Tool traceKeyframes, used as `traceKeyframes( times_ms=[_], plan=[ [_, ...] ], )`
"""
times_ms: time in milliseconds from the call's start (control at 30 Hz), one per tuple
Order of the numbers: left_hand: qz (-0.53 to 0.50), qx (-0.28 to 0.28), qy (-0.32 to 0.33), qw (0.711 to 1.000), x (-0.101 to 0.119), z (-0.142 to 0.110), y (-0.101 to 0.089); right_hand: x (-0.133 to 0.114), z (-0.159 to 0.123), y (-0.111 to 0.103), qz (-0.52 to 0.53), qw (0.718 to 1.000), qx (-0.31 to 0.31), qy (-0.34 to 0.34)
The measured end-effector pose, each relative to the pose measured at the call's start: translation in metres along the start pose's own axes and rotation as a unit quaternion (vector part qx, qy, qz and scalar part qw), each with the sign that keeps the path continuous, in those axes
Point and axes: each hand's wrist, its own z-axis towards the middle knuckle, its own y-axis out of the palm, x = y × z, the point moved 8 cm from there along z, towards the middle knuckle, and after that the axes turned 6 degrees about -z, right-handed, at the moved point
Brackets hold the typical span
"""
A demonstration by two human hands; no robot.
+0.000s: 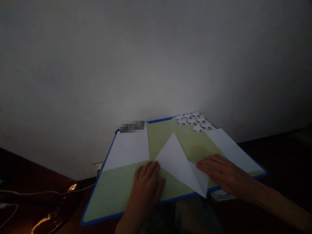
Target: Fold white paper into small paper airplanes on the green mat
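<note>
A white sheet of paper (176, 161), folded with a pointed top and a flap at its right, lies on the pale green board (117, 195) in front of me. At the sheet's left corner rests my left hand (146, 182), its fingers laid on the board and the paper's edge, the thumb apart. My right hand (219, 170) reaches in from the right. Its fingers and thumb come together at the upper edge of the right flap, closed on the paper there; the exact grip is partly hidden.
Several folded paper stars (193, 122) lie at the board's far right corner. White sheets (129, 148) lie at the left, with a dark blurred object (132, 126) above them, and another white sheet (234, 149) at the right. White cables (48, 193) run by the wall (156, 65).
</note>
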Motion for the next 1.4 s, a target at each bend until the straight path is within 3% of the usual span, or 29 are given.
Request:
traceKeyframes(
  times_ms=[167,333,500,633,733,1033,1400],
  plan=[
    [0.013,-0.012,0.016,1.0,0.0,0.003,0.0,-0.023,0.011,0.018,0.055,0.997,-0.052,-0.018],
    [-0.02,0.008,0.045,0.999,0.025,0.009,-0.009,-0.026,0.009,0.016,0.108,0.993,-0.049,0.005],
    [-0.093,-0.092,0.144,0.981,0.06,0.025,0.003,-0.007,0.018,0.02,0.125,0.989,-0.077,-0.01],
    [-0.056,-0.167,0.199,0.964,0.058,0.043,0.016,0.016,0.026,0.03,0.089,0.99,-0.105,0.032],
    [-0.034,-0.205,0.23,0.951,0.056,0.053,0.022,0.021,0.025,0.035,0.059,0.993,-0.093,0.039],
    [-0.056,-0.206,0.241,0.947,0.069,0.072,0.031,0.021,0.0,0.031,-0.06,0.995,-0.047,0.057],
    [-0.027,-0.194,0.297,0.934,0.084,0.096,0.046,0.018,-0.01,0.035,-0.076,0.991,-0.065,0.09]
  ],
)
